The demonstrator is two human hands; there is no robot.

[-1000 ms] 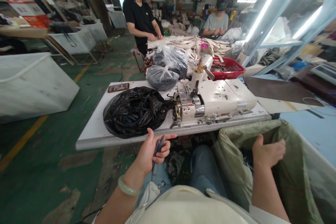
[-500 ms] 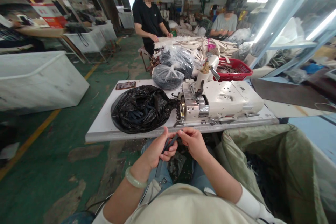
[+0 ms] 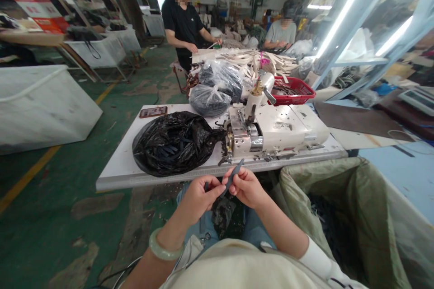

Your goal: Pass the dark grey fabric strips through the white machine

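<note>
White tabletop ahead; we pinch one narrow blue-grey strip between left hand and right hand; black plastic bag, green woven sack hold dark pieces.

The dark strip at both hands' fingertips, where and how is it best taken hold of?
Probably pinch the strip by its upper end, across the flat faces, coming from the table side. That end juts free toward the table, while the left hand and right hand partly cover the rest.
</note>
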